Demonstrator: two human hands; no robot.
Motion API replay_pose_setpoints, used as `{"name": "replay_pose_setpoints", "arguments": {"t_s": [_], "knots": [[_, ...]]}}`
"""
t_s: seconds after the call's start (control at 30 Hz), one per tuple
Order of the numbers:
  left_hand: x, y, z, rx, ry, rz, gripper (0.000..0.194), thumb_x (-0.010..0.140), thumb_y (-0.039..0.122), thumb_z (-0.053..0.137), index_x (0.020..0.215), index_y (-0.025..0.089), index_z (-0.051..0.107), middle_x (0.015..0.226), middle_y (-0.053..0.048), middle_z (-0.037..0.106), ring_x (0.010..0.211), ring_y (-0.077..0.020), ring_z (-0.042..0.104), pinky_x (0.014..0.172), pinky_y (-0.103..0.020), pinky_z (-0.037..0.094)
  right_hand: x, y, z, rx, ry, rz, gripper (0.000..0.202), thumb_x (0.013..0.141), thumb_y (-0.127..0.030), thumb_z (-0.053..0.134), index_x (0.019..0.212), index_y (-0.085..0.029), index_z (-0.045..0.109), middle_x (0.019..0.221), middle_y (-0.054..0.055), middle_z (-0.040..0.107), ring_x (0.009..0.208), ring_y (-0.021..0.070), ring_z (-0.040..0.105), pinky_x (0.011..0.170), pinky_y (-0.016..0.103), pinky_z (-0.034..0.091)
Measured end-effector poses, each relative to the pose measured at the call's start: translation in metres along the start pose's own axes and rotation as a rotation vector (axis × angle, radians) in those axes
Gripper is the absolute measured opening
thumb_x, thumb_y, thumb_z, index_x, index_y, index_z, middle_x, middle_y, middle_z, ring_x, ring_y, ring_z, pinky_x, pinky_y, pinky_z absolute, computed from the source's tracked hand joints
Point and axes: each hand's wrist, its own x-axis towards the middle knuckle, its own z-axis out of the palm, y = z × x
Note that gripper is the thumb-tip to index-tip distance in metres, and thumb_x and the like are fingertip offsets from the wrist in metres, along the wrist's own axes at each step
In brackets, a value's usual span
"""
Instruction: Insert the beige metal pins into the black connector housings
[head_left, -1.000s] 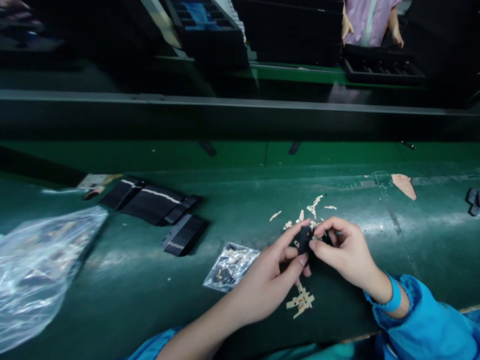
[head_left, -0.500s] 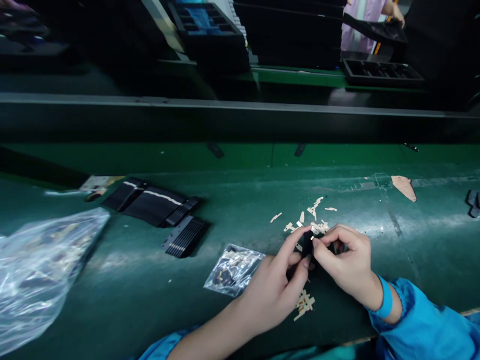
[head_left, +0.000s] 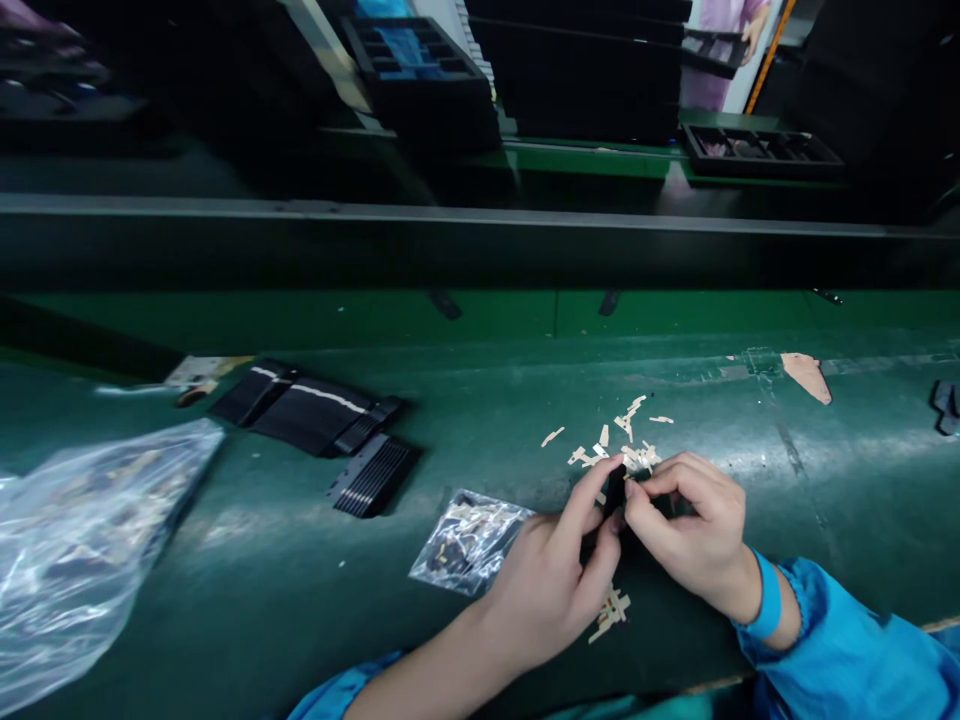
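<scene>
My left hand (head_left: pixel 551 575) grips a small black part (head_left: pixel 616 488) between thumb and forefinger. Against its right side, my right hand (head_left: pixel 694 520) pinches a tiny light metal piece, mostly hidden by the fingertips. Just beyond the fingers lie scattered pale metal pieces (head_left: pixel 604 436). Another small pile of pale pieces (head_left: pixel 613 612) sits below the hands. Beside my left wrist is a small clear bag (head_left: pixel 469 540) with small parts inside.
Stacked black parts (head_left: pixel 315 410) and a ribbed black block (head_left: pixel 373 475) lie left of centre, near a large clear bag (head_left: pixel 97 540). A tan scrap (head_left: pixel 807 377) lies at right. Behind the dark ledge (head_left: pixel 480 215), a person holds a black tray (head_left: pixel 712 52).
My right fingertips have closed in on the black part, and the light piece shows less. Across the ledge, the person's hand and tray have shifted left.
</scene>
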Motion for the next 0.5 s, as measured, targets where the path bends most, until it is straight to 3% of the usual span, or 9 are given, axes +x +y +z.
{"name": "replay_pose_setpoints", "arguments": {"t_s": [0.27,0.5], "knots": [[0.002,-0.003,-0.001,0.034,-0.04,0.005,0.056,0.102,0.011,0.039,0.156,0.02,0.026,0.07,0.006,0.065,0.046,-0.0119,0.055,0.053,-0.023,0.042,0.005,0.002,-0.003,0.031,-0.083,0.089,0.018,0.081,-0.01,0.07,0.068,-0.02,0.063,0.063,-0.002,0.065,0.057,0.0138,0.055,0.058,0.029,0.041],[0.002,-0.009,-0.002,0.047,-0.063,0.019,0.054,0.103,0.013,0.04,0.154,0.022,0.029,0.074,0.004,0.069,0.051,-0.0138,0.06,0.054,-0.025,0.04,0.011,0.005,-0.008,0.083,-0.162,0.267,0.017,0.08,-0.017,0.069,0.064,-0.02,0.065,0.06,-0.003,0.063,0.053,0.0121,0.048,0.054,0.027,0.036]]}}
